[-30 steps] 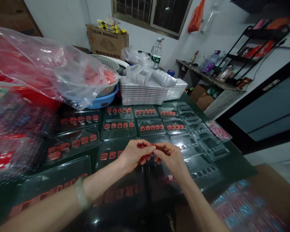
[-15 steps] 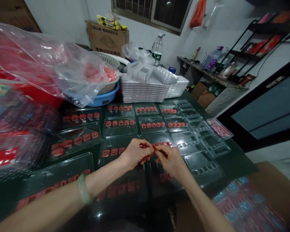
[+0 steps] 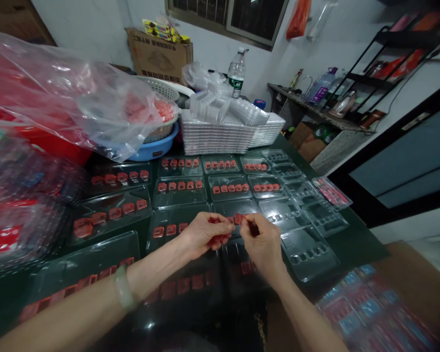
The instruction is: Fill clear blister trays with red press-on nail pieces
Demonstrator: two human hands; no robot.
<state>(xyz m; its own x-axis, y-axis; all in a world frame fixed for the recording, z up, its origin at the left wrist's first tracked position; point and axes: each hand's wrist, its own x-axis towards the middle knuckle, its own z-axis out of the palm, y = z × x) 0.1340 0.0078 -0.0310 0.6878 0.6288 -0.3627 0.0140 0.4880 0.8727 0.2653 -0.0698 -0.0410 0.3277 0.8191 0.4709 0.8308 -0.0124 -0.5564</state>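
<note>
My left hand [image 3: 203, 234] is curled around several small red plastic pieces [image 3: 219, 239], partly hidden by its fingers. Close beside it, the bent fingers of my right hand [image 3: 263, 242] pinch a small red square piece [image 3: 239, 219]. Both hands hover over rows of clear plastic trays. One filled tray [image 3: 181, 198], beyond my left hand, has a line of red pieces in its slots. To the right of my right hand lies a clear tray [image 3: 311, 266] whose slots show no red pieces. A pale green bangle [image 3: 123, 287] circles my left wrist.
Stacked clear trays [image 3: 220, 134] stand at the table's back. Left of them are a blue basin [image 3: 157, 147], a colander and a plastic bag [image 3: 69, 93]. Blurred packages [image 3: 18, 215] pile up at far left. A water bottle [image 3: 236, 73] stands behind the stacks.
My hands have moved slightly apart. The right hand has shifted right and now pinches a visible red piece, while the left still holds its handful. The view has tilted a little.
</note>
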